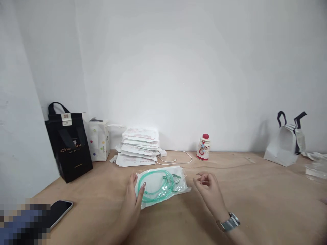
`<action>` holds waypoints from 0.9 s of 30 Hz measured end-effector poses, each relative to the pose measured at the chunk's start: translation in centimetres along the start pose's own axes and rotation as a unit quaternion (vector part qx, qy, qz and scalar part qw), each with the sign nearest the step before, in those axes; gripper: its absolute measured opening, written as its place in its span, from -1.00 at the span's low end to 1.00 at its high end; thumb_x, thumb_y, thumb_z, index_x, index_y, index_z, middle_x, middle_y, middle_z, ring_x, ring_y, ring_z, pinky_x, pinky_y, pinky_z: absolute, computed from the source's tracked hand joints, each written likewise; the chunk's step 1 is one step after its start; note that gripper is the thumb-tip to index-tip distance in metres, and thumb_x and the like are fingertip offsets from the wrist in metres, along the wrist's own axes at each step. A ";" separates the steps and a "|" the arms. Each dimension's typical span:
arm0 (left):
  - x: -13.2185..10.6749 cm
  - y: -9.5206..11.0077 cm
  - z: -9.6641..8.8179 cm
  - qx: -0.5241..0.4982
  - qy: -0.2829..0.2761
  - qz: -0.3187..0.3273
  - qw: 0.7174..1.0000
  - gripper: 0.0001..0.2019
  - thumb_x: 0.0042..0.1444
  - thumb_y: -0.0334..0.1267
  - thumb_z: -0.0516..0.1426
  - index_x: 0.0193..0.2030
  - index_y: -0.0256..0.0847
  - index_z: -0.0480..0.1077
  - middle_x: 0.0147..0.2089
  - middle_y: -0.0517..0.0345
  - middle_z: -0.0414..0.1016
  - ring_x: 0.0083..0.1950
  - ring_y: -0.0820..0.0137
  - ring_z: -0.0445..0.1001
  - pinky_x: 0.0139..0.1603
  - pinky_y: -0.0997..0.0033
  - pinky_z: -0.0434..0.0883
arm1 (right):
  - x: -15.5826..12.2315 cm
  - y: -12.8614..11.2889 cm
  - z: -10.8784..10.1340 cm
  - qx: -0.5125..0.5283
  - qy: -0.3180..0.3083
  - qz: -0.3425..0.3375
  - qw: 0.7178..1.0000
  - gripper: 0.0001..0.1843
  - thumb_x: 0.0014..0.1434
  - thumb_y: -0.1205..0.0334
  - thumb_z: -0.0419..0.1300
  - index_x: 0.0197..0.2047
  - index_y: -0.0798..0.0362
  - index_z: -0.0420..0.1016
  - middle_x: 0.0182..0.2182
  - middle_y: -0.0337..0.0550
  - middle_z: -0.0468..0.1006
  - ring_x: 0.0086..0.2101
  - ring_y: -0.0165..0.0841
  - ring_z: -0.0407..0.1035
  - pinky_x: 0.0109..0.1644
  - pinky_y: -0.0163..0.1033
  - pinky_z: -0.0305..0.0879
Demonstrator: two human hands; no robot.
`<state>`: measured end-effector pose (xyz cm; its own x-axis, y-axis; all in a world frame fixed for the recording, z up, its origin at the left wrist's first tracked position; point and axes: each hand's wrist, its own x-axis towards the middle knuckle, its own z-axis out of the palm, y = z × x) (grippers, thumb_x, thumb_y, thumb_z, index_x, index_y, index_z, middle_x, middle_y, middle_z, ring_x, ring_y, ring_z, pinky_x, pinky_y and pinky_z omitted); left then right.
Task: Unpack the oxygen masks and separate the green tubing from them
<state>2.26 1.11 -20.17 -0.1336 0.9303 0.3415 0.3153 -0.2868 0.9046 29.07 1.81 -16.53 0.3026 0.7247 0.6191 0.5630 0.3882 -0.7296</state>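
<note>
A flat clear-and-white packet [161, 186] holding coiled green plastic tubing lies on the wooden table [255, 207] in front of me. My left hand [131, 200] grips the packet's left edge, with the thumb lying over it. My right hand [208, 192] hovers just right of the packet, apart from it, holding nothing, its fingers loosely curled and slightly apart. A silver wristwatch [228, 223] sits on that wrist. Behind the packet stands a stack of several flat white printed packets [139, 148].
A black paper bag [68, 148] and a dotted white bag [99, 140] stand at the back left. A phone [61, 213] lies at the front left. A white cable [176, 159] and a small red-and-white jar [203, 148] sit at the back. A white bag [283, 144] stands right.
</note>
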 end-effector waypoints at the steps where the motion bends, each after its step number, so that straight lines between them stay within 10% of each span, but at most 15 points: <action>1: 0.3 -0.1 -0.2 0.012 0.003 -0.010 1.000 -0.35 0.21 0.01 -0.12 0.33 -0.25 -0.28 0.38 -0.12 -0.13 0.37 0.27 -0.11 0.32 0.16 -0.04 | -0.1 -0.8 -0.2 -0.024 -0.010 -0.030 0.999 -0.85 0.02 0.25 0.07 -0.50 -0.01 0.12 -0.36 -0.14 0.35 -0.29 -0.28 0.32 -0.25 -0.16 0.31; 5: 1.3 -1.3 -0.8 0.055 0.036 -0.047 0.997 -0.32 0.19 0.02 -0.11 0.32 -0.37 -0.21 0.38 -0.19 -0.19 0.38 0.20 -0.21 0.33 0.13 -0.17 | -1.5 -2.9 0.5 -0.133 -0.186 -0.190 0.955 -0.82 0.00 0.50 -0.06 -0.43 0.04 0.23 -0.38 -0.12 0.40 -0.36 -0.33 0.32 -0.30 -0.20 0.32; 10: 2.0 -3.0 -0.7 0.023 0.032 -0.096 0.995 -0.30 0.16 0.01 -0.06 0.29 -0.46 -0.14 0.36 -0.31 -0.16 0.38 0.13 -0.23 0.32 0.09 -0.20 | -3.0 -1.8 3.4 -0.280 -0.300 -0.309 0.858 -0.24 -0.14 0.69 -0.10 0.14 0.00 0.24 0.17 0.03 0.22 0.18 -0.05 0.03 0.16 0.21 0.01; 16: 1.8 -2.7 -0.6 -0.086 0.013 -0.114 0.990 -0.38 0.13 -0.06 0.05 0.25 -0.29 -0.02 0.37 -0.14 -0.09 0.37 0.24 -0.11 0.31 0.24 -0.06 | -1.3 -0.9 3.3 -0.129 -0.419 -0.173 0.882 -0.20 -0.13 0.60 -0.03 0.19 -0.11 0.22 0.24 -0.12 0.13 0.20 -0.21 0.03 0.23 0.04 0.01; 20: 2.3 -2.1 -0.7 -0.175 0.040 -0.159 0.971 -0.43 0.10 -0.22 0.13 0.21 -0.23 0.02 0.38 -0.14 -0.10 0.34 0.25 -0.02 0.24 0.36 0.13 | 0.4 0.7 1.9 0.106 -0.235 0.056 0.965 -0.59 0.00 0.34 0.05 -0.06 -0.01 0.47 0.13 -0.08 0.31 0.18 -0.22 0.08 0.28 0.03 -0.08; 23: 2.9 -2.0 -1.0 -0.232 0.065 -0.204 0.949 -0.48 0.12 -0.34 0.12 0.20 -0.23 0.02 0.36 -0.19 -0.07 0.32 0.24 0.04 0.21 0.37 0.20 | 0.9 2.4 1.3 0.239 -0.183 0.257 0.918 -0.76 -0.04 0.25 0.15 -0.26 0.05 0.53 -0.13 0.01 0.54 0.01 -0.16 0.33 0.20 0.03 0.10; 27: 3.4 -2.1 -1.8 -0.294 0.070 -0.247 0.921 -0.50 0.12 -0.40 0.11 0.18 -0.27 0.04 0.25 -0.27 0.19 0.21 0.21 0.27 0.13 0.27 0.31 | 0.2 3.0 0.9 0.298 -0.257 0.320 0.862 -0.84 -0.08 0.23 0.23 -0.40 0.11 0.54 -0.31 0.02 0.60 -0.21 -0.22 0.48 0.06 -0.12 0.30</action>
<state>-0.59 4.47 -20.41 -0.2571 0.9536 -0.1566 -0.3748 0.0509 0.9257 30.15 3.65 -18.89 -0.0631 0.9959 -0.0645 -0.1343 -0.0726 -0.9883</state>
